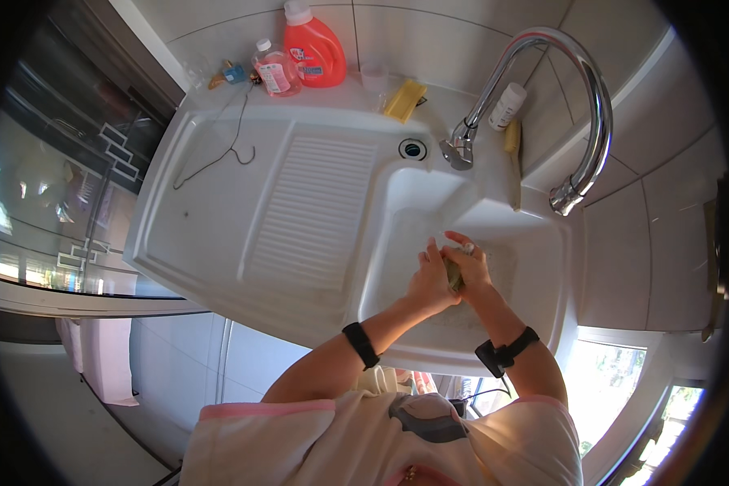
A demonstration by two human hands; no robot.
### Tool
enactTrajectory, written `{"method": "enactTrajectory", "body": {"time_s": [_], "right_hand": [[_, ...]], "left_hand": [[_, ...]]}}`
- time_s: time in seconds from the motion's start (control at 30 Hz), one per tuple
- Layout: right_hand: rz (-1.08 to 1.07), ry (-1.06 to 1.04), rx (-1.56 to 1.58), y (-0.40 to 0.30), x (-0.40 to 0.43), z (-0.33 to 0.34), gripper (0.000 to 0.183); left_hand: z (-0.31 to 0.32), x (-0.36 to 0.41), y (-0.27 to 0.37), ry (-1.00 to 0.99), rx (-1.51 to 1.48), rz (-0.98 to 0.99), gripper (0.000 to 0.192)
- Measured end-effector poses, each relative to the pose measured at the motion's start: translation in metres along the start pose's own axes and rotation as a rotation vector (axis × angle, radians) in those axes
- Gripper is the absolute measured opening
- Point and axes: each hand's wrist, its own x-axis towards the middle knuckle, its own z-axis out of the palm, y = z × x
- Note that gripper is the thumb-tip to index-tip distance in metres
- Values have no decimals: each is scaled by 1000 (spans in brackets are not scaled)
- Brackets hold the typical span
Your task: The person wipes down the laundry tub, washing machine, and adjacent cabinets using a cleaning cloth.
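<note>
Over the basin of a white laundry sink point(392, 261), my two hands are close together around a small greenish-brown item point(454, 273). My left hand point(430, 276) lies along its left side, with the thumb and fingers pointing up. My right hand point(471, 267) curls over its top and right side. Most of the item is hidden between my palms, so I cannot tell what it is. Whitish suds or wet cloth show near my right fingers. Below my hands, the basin seems to hold shallow, cloudy water.
A chrome faucet point(598, 109) arches at the upper right. Behind the ribbed washboard point(316, 212) stand a red detergent bottle point(319, 51), a pink liquid bottle point(275, 74) and a yellow tray point(406, 100). A bent wire hanger point(239, 130) lies at left; a brush point(514, 164) rests right.
</note>
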Motion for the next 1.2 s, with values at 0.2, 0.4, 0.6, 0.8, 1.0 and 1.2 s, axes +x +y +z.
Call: {"method": "enactTrajectory", "body": {"time_s": [0.2,0.4,0.6,0.8,1.0,1.2], "right_hand": [[-116,-95,367,-14,2,-11,26],[-114,-351,212,-34,-15,4,32],[-71,-727,-17,-71,-38,16,33],[-158,-400,-378,-49,-19,19,16],[-321,-206,-616,-13,-9,19,14],[-479,75,-731,16,3,11,12]], "left_hand": [[-26,22,-22,-504,-1273,-249,82],[-32,-14,15,-743,-1619,-216,71],[-51,-33,41,-834,-1403,-318,24],[-34,-22,39,-546,-1223,-272,22],[-2,-7,1,-288,-872,-84,29],[23,-4,-13,118,-491,79,39]]}}
